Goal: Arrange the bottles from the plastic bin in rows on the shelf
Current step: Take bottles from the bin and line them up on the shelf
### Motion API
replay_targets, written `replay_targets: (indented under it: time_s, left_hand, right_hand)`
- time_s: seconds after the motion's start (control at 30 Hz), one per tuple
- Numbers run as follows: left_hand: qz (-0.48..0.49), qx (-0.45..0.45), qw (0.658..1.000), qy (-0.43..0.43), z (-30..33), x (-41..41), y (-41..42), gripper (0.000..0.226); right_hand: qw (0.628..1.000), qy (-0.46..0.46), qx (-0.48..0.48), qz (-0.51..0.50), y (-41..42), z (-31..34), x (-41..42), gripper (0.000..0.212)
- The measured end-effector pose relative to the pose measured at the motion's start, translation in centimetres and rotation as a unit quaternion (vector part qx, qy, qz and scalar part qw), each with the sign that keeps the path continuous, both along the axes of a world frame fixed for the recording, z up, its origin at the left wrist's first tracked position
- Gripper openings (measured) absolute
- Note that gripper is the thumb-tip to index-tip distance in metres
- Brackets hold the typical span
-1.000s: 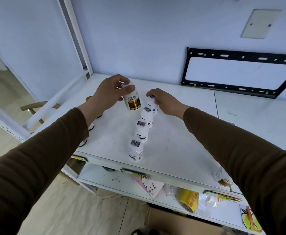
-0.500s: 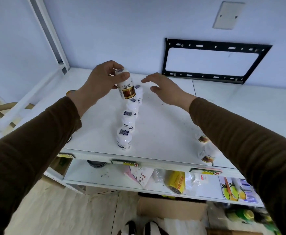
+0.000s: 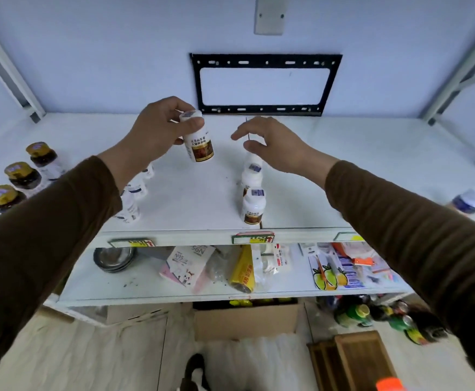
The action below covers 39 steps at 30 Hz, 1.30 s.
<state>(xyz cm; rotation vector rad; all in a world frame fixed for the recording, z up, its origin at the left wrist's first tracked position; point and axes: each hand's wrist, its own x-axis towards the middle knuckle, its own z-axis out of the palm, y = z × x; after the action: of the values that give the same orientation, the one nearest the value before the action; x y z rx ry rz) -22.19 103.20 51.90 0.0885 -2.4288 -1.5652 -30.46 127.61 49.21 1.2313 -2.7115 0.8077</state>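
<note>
My left hand [image 3: 157, 131] grips a white bottle with a brown label [image 3: 198, 141] by its cap, lifted above the white top shelf [image 3: 343, 170]. My right hand [image 3: 273, 142] hovers with loosely curled fingers, holding nothing, just above a short row of two matching white bottles [image 3: 253, 204] near the shelf's front edge. A row of white bottles with blue labels [image 3: 134, 193] runs back from the front, partly hidden by my left forearm. Three dark jars with gold lids [image 3: 22, 174] stand in a row at the far left.
A lone bottle with a blue label [image 3: 471, 200] lies at the shelf's right edge. A black wall bracket [image 3: 264, 83] hangs behind the shelf. The lower shelf [image 3: 146, 283] holds bowls, packets and bags. Cardboard boxes [image 3: 244, 320], drink bottles and a wooden tray stand on the floor.
The view swung right and both hands moved right with it. My left hand carried the brown-label bottle away from the blue-label row; my right hand let go of that row and now hovers over another.
</note>
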Motion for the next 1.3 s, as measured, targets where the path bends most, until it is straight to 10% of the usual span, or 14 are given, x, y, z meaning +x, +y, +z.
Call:
replay_targets:
  time_s: [0.8, 1.3]
  left_hand:
    - [0.086, -0.047, 0.995, 0.036, -0.6, -10.3, 12.5, 0.035]
    - [0.092, -0.192, 0.965, -0.153, -6.4, -18.1, 13.3, 0.041]
  right_hand:
    - [1.000, -0.031, -0.002, 0.002, 11.6, -1.4, -4.1, 0.026]
    - [0.992, -0.118, 0.038, 0.039, 13.6, -3.2, -11.2, 0.025]
